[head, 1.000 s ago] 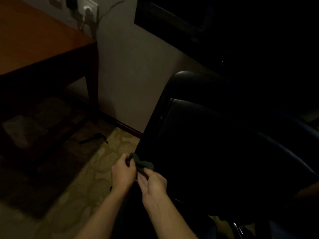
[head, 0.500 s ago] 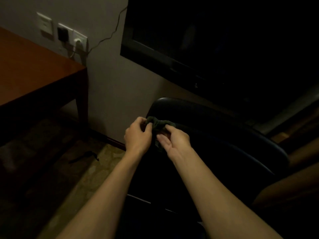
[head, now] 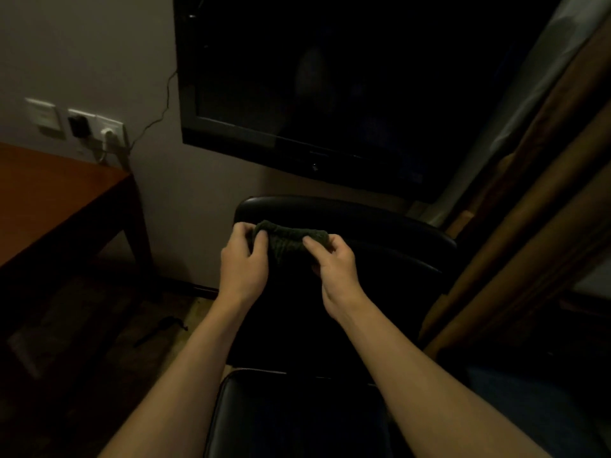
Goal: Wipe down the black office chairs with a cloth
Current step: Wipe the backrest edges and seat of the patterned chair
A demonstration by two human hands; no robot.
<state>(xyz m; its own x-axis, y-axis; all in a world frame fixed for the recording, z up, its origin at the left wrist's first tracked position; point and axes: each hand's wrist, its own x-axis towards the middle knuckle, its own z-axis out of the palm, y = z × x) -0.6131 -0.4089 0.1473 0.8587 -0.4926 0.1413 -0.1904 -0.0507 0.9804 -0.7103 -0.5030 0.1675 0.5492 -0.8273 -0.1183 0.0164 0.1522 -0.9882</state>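
A black office chair (head: 390,233) faces me in the dim room, its backrest top just below the wall screen and its glossy seat (head: 281,418) at the bottom of the view. A dark green cloth (head: 291,241) is stretched between my hands in front of the upper backrest. My left hand (head: 243,259) pinches the cloth's left end. Its right end is pinched by my right hand (head: 334,262). Whether the cloth touches the chair cannot be told.
A reddish wooden table (head: 49,200) stands at the left against the wall, below wall sockets (head: 96,127) with a plugged cable. A large dark screen (head: 330,87) hangs above the chair. Wooden furniture (head: 535,200) flanks the chair's right side. Patterned carpet (head: 82,325) covers the floor.
Both hands rose with the cloth from the chair's lower left edge to the top of the backrest, then drew apart, spreading the cloth. The view tilted upward.
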